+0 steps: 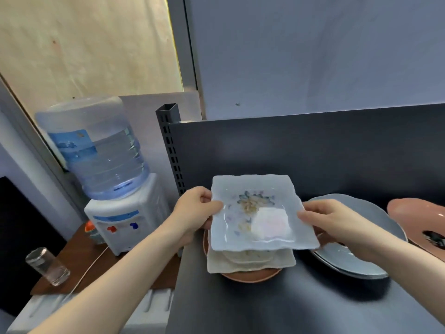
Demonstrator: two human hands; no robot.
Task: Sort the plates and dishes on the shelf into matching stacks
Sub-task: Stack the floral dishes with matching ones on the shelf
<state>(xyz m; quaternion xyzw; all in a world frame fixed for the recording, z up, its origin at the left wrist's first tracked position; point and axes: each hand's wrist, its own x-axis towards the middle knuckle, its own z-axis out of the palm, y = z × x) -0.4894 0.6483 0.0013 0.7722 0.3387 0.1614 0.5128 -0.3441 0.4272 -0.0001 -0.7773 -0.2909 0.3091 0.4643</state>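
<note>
A pale wall (313, 56) is standing behind the dark grey shelf (240, 309), whose upright back panel (313, 150) is closing off its far side. To the left, a white water dispenser (125, 220) is sitting on a brown side table (79, 259), carrying a big clear bottle (96, 150) that is holding water partway up; a drinking glass (47, 266) is standing nearer on the same table. On the shelf's right, grey round plates (361, 261) are lying stacked, with a pinkish dish (414, 210) beyond them at the edge. The square flowered plate (255, 213) is hovering tilted above a cream square plate (216, 263) that is resting on a terracotta round plate (252, 277). The left hand (195, 213) is pinching its left rim and the right hand (337, 220) its right rim, thumbs on top.
</note>
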